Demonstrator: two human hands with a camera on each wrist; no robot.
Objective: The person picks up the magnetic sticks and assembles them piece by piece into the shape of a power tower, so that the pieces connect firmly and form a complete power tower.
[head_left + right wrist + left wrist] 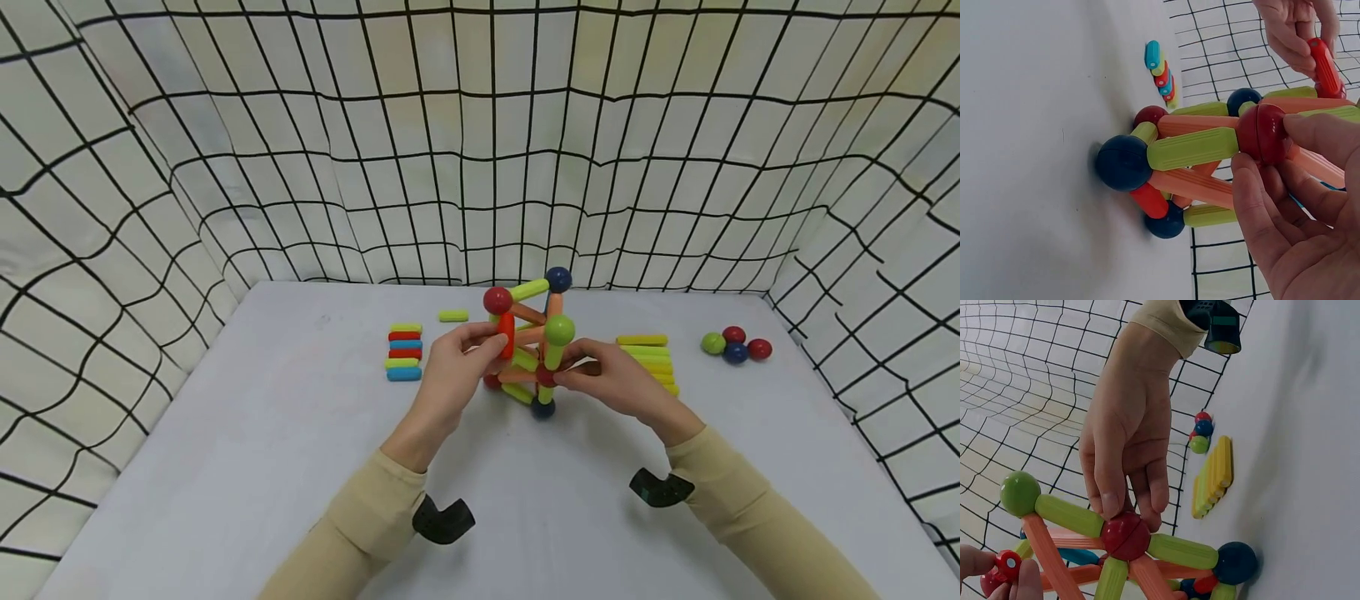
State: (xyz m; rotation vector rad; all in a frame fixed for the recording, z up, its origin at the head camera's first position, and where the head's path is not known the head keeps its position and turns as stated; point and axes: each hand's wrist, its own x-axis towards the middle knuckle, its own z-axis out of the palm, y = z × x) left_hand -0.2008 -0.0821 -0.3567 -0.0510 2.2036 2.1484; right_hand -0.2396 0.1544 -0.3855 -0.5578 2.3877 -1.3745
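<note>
black netting [492, 92] fills the top of the head view behind a white table [225, 467]. at centre is a ball-and-rod frame [554, 357]; the left hand [452, 367] pinches a red rod [507, 335] at its left side, the right hand [618, 379] grasps its red ball [547, 377]. short rods [405, 354] lie left of centre, yellow and green rods [652, 351] at right, partly behind the right hand, loose balls [735, 352] beyond.

from the left wrist, the red rod at lower left shows a pale disc [1011, 563] on its end, unseen from the head.

from the right wrist, a red strut [1150, 200] sits between two navy balls [1124, 162], lower centre, hidden in the head view; whether the pinched rod, upper right, touches the frame i cannot tell.
</note>
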